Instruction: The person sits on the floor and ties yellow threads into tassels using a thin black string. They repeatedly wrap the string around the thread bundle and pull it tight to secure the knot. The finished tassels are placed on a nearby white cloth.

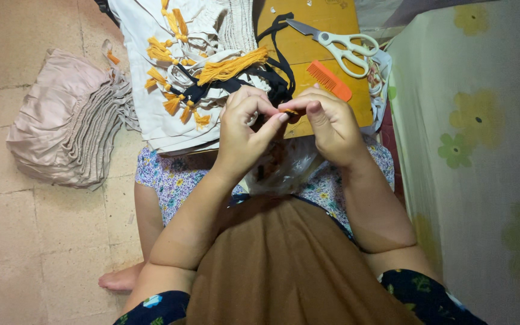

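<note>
My left hand (243, 129) and my right hand (330, 123) meet over my lap, and the fingertips of both pinch a small piece of orange thread (288, 111). Just beyond them a black cord (275, 72) runs over a loose bundle of orange threads (231, 65). A clear plastic bag (284, 168) lies on my lap under the hands. White cloth (151, 90) with several orange tassels (173, 103) is piled on a low wooden table (320, 36) in front of me.
An orange comb (328, 80) and white-handled scissors (338, 43) lie on the table at the right. A folded pinkish gathered cloth (70, 120) sits on the tiled floor at the left. A floral-covered bed or mattress (476, 150) rises at my right.
</note>
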